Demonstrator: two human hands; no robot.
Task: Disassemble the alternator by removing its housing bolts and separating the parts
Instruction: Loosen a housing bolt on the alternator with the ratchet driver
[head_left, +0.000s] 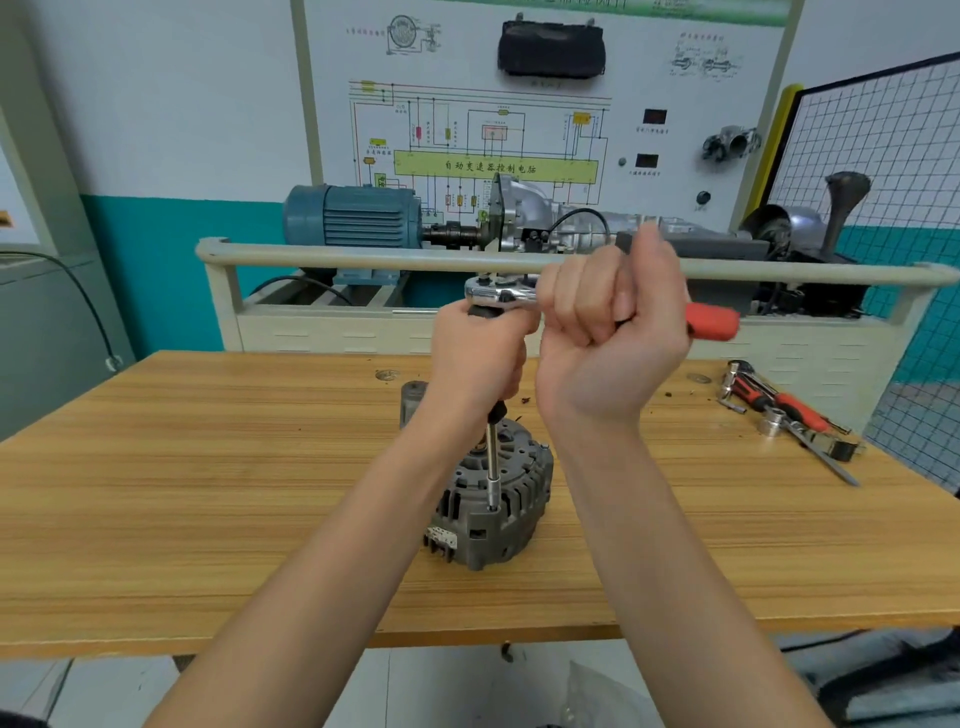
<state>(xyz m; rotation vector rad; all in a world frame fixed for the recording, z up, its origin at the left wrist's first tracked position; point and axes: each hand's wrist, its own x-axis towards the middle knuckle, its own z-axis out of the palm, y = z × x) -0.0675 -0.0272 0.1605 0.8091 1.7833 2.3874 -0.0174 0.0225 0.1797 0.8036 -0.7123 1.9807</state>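
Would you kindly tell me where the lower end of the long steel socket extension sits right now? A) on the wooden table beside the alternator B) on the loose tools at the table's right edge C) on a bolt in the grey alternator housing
C: the long steel socket extension stands upright with its tip seated on the rim of the grey alternator housing.

A wooden table (208, 493) fills the middle of the view. On its far right corner lie some loose tools with red and black handles (789, 410), and a small silver socket (772, 422) sits next to them. Behind the table stands a cream bench with a long rail (363, 257). A blue motor (353, 215) sits on that bench, joined to a silver gearbox (524, 208). Behind the bench is a white board with a wiring drawing (493, 145). A wire mesh panel (872, 145) stands to the right of the table.
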